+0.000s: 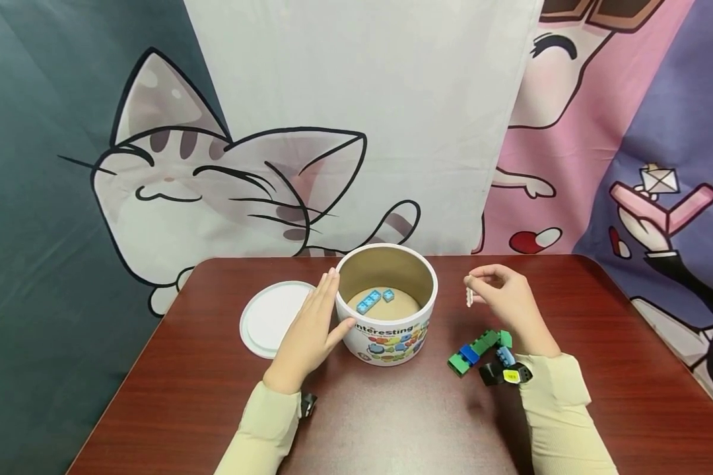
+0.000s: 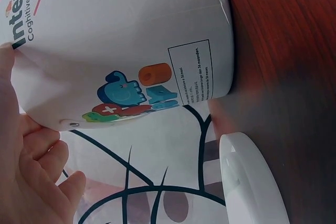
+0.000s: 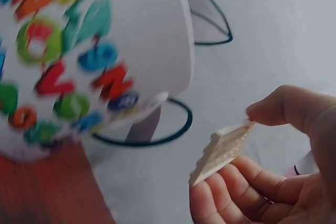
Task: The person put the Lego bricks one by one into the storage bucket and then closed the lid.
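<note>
A white round tub point(image 1: 356, 340) with printed pictures stands upright on the table. My left hand point(image 1: 305, 336) rests against its left side, fingers straight along the rim and thumb on the front. Inside, on the bottom, lie a long light-blue building brick point(image 1: 368, 302) and a small light-blue brick point(image 1: 389, 295). To the right of the tub, my right hand point(image 1: 511, 303) pinches a flat white studded building brick point(image 3: 221, 151) between thumb and fingers, above the table. In the right wrist view the brick is tilted, with studs along its edge.
A white round lid point(image 1: 267, 323) lies left of the tub, partly behind my left hand. Below my right hand, green and blue bricks point(image 1: 481, 346) lie by the wrist camera point(image 1: 508, 374). The wooden table point(image 1: 392, 422) ends at a printed cloth behind.
</note>
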Available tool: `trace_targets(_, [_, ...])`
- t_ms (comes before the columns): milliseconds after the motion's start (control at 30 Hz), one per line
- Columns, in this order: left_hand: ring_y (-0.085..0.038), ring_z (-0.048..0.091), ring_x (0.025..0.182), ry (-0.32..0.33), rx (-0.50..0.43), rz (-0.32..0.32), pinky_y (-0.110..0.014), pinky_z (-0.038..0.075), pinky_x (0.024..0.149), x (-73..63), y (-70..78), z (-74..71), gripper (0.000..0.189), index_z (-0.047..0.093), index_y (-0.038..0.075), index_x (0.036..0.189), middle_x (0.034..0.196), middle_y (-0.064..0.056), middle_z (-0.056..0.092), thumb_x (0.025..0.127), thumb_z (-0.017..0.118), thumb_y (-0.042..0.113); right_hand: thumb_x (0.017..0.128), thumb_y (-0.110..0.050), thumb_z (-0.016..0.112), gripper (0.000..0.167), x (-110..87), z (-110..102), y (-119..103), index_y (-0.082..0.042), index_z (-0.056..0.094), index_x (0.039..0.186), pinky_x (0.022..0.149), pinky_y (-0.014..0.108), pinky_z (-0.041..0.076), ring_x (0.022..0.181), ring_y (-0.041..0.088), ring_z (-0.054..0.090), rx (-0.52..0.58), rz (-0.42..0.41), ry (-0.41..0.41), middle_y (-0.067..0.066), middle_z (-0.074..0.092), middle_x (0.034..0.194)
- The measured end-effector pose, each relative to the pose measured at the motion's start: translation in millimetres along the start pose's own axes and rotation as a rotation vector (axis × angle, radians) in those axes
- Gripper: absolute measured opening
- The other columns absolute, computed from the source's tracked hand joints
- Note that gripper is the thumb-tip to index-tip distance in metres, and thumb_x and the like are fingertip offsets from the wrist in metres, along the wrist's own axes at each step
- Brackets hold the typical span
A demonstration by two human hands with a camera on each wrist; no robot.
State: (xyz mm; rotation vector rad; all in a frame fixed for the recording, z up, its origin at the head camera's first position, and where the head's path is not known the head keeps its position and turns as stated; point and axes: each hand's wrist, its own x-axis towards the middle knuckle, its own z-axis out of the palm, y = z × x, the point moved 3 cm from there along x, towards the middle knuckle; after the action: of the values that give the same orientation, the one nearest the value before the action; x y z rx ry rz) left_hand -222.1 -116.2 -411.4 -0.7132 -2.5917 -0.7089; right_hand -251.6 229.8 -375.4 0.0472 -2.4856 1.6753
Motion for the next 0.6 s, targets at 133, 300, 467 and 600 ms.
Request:
trace_targets(133, [-0.024,0.019,0.154,0.003,0.006,0.003,-0.052,0.024,0.121,-0.6,0.4,0.1,0.081,0.023,0.001,0.160,0.167,-0.012,0.022,0.101,0.062,0.038,0.098,-0.024,0.069,0.037,-1.1,6.9,-11.2,0.008,0.062,0.115,0.076,0.024,0.060,0.076,0.010,0.069,0.139,-0.019,-0.030,-0.004,0.068,0.086])
trace_targets(300, [-0.024,0.020,0.154,0.008,0.005,0.005,-0.052,0.025,0.121,-0.6,0.7,-0.3,0.081,0.023,0.000,0.160,0.166,-0.014,0.024,0.100,0.063,0.037,0.099,-0.019,0.068,0.024,-3.3,16.2,-24.6,0.002,0.066,0.111,0.079,0.025,0.060,0.081,0.012,0.069,0.369,-0.039,-0.091,0.002,0.070,0.095])
trace_targets(467, [-0.022,0.019,0.154,0.006,0.001,-0.004,-0.051,0.024,0.122,-0.4,0.4,-0.2,0.080,0.023,0.001,0.160,0.167,-0.013,0.024,0.101,0.062,0.038,0.100,-0.012,0.064,0.014,-3.9,26.7,-35.5,-0.002,0.070,0.108,0.082,0.026,0.059,0.087,0.015,0.069,0.542,-0.080,-0.159,0.007,0.069,0.102])
trace_targets(600, [-0.023,0.019,0.154,0.008,0.002,-0.004,-0.051,0.024,0.121,-0.2,-0.1,0.0,0.081,0.023,0.001,0.160,0.167,-0.012,0.023,0.101,0.062,0.038,0.100,-0.010,0.063,0.017,-2.1,37.4,-43.0,0.002,0.069,0.110,0.082,0.026,0.059,0.090,0.015,0.069,0.574,-0.104,-0.193,0.007,0.069,0.104])
